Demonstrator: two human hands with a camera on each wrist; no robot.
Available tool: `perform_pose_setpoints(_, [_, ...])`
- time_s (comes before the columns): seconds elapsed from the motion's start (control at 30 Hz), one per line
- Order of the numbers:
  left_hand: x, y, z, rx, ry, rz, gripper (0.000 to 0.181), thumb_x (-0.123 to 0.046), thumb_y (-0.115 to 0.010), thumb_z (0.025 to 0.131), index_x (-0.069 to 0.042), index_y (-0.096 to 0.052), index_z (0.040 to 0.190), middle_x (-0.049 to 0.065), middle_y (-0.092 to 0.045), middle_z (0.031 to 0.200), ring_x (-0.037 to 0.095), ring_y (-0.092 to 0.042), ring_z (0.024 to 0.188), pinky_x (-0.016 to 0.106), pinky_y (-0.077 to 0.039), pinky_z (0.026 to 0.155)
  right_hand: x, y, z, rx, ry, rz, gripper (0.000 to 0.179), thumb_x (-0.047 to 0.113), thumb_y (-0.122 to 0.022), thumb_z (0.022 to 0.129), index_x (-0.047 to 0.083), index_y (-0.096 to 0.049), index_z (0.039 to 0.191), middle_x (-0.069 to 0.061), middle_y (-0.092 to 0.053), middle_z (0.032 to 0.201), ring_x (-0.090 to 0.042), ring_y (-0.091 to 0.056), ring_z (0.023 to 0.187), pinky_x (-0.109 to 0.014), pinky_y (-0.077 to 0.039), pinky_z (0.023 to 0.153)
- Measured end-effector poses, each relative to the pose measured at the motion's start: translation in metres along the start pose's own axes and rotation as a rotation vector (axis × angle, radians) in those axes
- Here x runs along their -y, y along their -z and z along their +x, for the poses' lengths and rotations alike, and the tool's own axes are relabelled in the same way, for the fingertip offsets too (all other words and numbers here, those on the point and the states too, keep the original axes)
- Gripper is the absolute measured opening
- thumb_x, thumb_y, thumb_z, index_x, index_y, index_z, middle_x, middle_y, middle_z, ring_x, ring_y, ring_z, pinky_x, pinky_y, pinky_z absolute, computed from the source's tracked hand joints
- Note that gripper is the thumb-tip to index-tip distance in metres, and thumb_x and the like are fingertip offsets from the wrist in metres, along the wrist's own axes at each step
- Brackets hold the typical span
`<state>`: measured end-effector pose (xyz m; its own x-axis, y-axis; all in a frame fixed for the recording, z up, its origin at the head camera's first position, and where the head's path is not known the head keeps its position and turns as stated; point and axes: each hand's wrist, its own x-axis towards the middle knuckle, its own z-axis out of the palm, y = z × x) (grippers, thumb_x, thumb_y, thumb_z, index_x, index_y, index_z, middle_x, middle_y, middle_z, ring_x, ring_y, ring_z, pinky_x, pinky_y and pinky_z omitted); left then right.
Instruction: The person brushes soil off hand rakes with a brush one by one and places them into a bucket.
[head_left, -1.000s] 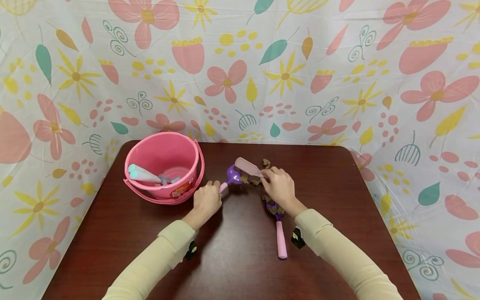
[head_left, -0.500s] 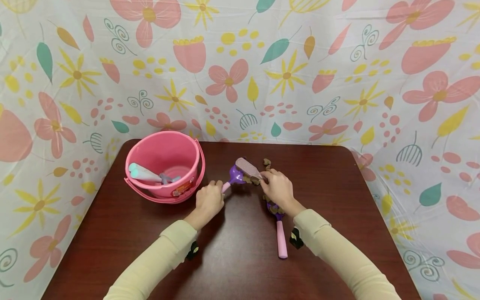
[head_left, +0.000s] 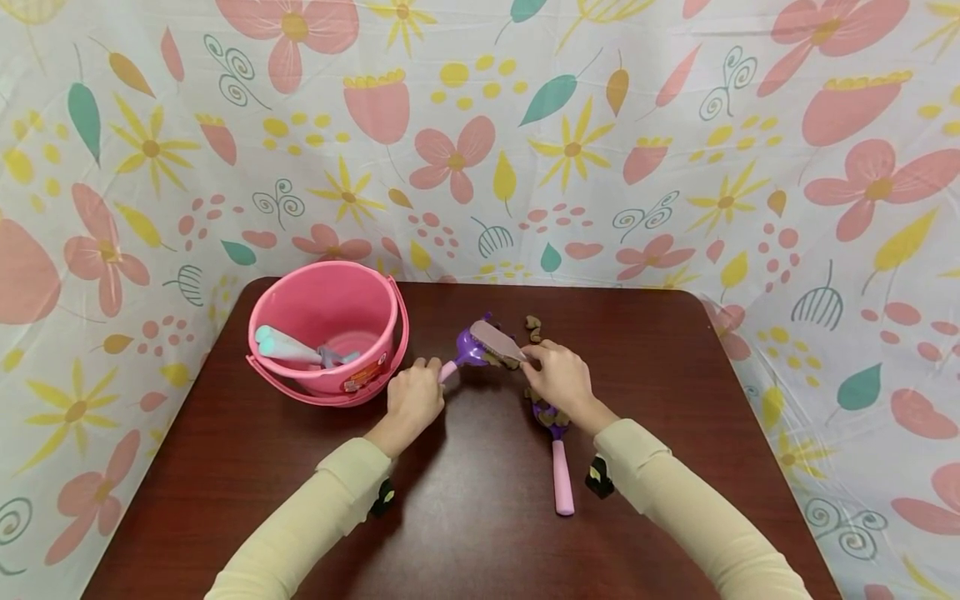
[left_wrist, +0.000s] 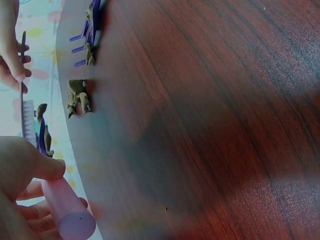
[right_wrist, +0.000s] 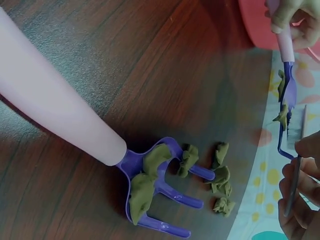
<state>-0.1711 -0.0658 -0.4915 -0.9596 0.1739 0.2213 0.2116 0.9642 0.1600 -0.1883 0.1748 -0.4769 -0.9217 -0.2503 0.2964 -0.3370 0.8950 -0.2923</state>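
My left hand (head_left: 414, 400) grips the pink handle of a purple hand rake (head_left: 469, 350), held above the table with brown clay-like lumps stuck to it. My right hand (head_left: 558, 379) holds a pink brush (head_left: 493, 339) by its handle. In the right wrist view the white bristles (right_wrist: 295, 129) touch or nearly touch the raised rake. A second hand rake (head_left: 562, 479) lies on the table below the right hand, its pink handle toward the front. Brown lumps (right_wrist: 142, 192) cling to its purple head.
A pink bucket (head_left: 330, 385) stands at the back left, holding tools with pale, aqua-tipped handles (head_left: 288, 347). Loose brown lumps (head_left: 533, 323) lie on the dark wooden table (head_left: 465, 517) behind the right hand. A floral cloth (head_left: 480, 100) hangs behind the table.
The brush shifts slightly back and forth over the raised rake's head, now tilted flatter against it. Both hands keep their hold. The bucket and the second rake stay in place.
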Motion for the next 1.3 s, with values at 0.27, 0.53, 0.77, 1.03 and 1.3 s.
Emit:
perform_pose_setpoints(0.27, [0.006, 0.002, 0.002, 0.02, 0.032, 0.007, 0.026, -0.024, -0.073, 0.074, -0.008, -0.055, 0.085, 0.007, -0.053, 0.072, 0.031, -0.061, 0.059, 0.041, -0.046, 0.046, -0.003, 0.003, -0.005, 0.021, -0.002, -0.025, 0.023, 0.024, -0.068, 0.081, 0.015, -0.071, 0.102, -0.004, -0.065, 0.087, -0.013, -0.051, 0.055, -0.028, -0.039, 0.042])
perform_pose_setpoints(0.53, [0.01, 0.004, 0.003, 0.015, 0.047, -0.007, 0.026, -0.024, -0.072, 0.074, -0.008, -0.055, 0.085, 0.007, -0.053, 0.072, 0.032, -0.061, 0.061, 0.042, -0.046, 0.046, -0.005, 0.005, -0.006, -0.043, 0.035, -0.026, 0.022, 0.022, -0.068, 0.08, 0.015, -0.071, 0.101, -0.004, -0.065, 0.085, -0.016, -0.054, 0.059, -0.03, -0.041, 0.044])
perform_pose_setpoints(0.77, [0.006, 0.003, 0.003, 0.012, 0.02, -0.004, 0.026, -0.023, -0.073, 0.074, -0.008, -0.055, 0.084, 0.007, -0.053, 0.071, 0.031, -0.06, 0.059, 0.041, -0.045, 0.045, 0.0, 0.007, 0.006, -0.108, 0.043, -0.028, 0.023, 0.023, -0.067, 0.081, 0.016, -0.07, 0.103, -0.002, -0.064, 0.087, -0.016, -0.054, 0.061, -0.03, -0.041, 0.045])
perform_pose_setpoints(1.03, [-0.003, 0.0, -0.001, 0.016, -0.017, -0.01, 0.025, -0.025, -0.073, 0.074, -0.009, -0.056, 0.085, 0.006, -0.055, 0.073, 0.03, -0.062, 0.061, 0.04, -0.046, 0.047, 0.01, 0.006, 0.019, -0.112, 0.016, -0.028, 0.024, 0.024, -0.067, 0.082, 0.015, -0.07, 0.103, -0.004, -0.065, 0.092, -0.022, -0.059, 0.069, -0.036, -0.047, 0.051])
perform_pose_setpoints(1.3, [-0.008, 0.002, -0.003, -0.014, -0.037, -0.006, 0.027, -0.025, -0.073, 0.073, -0.01, -0.057, 0.087, 0.006, -0.056, 0.074, 0.029, -0.062, 0.061, 0.039, -0.047, 0.047, 0.012, 0.004, 0.018, -0.096, -0.005, -0.06, 0.022, 0.023, -0.068, 0.081, 0.013, -0.071, 0.1, -0.006, -0.066, 0.09, -0.026, -0.063, 0.074, -0.039, -0.05, 0.055])
